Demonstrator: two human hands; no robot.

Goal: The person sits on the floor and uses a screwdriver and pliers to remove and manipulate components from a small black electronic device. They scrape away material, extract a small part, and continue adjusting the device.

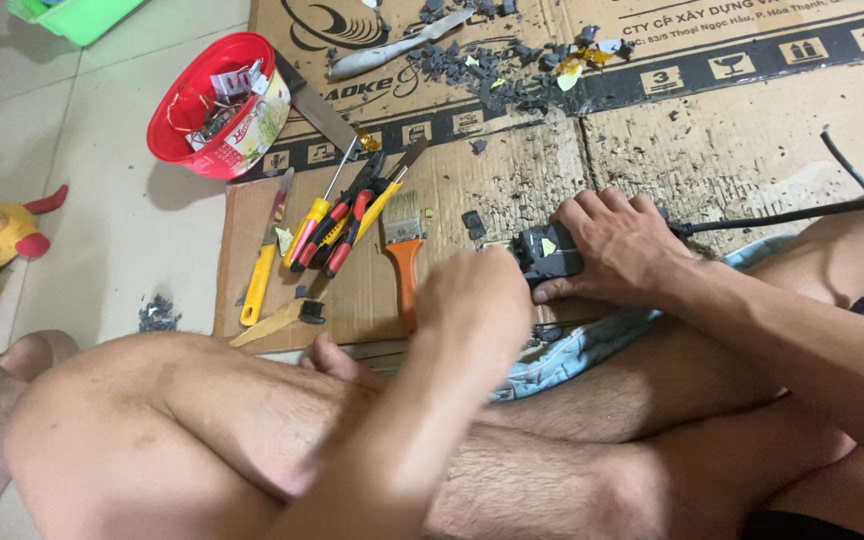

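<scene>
- Both my hands work low over the cardboard sheet (752, 140) spread on the floor: my right hand (620, 245) lies flat with fingers curled over a small dark grey device (549, 252), pinning it down; my left hand (474, 300) is closed in a loose fist just beside that device's near end, and I cannot tell whether it grips anything.
- My bare folded legs fill the lower view, and my left forearm crosses in front of them, hiding the cardboard's near edge.
- A light blue cloth (582, 345) lies under the device and over my leg.
- A red tub (214, 105) of small bits sits at the cardboard's far left corner, well apart from my hands.
- A black cable (782, 215) runs from the device away to the right, past my right wrist.
- An orange-handled brush (405, 262) lies just left of my left hand.
- Red-handled pliers (344, 228), a yellow-handled screwdriver (317, 212) and a yellow utility knife (264, 262) lie bunched left of the brush.
- Dark grey crumbs (472, 65) are scattered over the far cardboard.
</scene>
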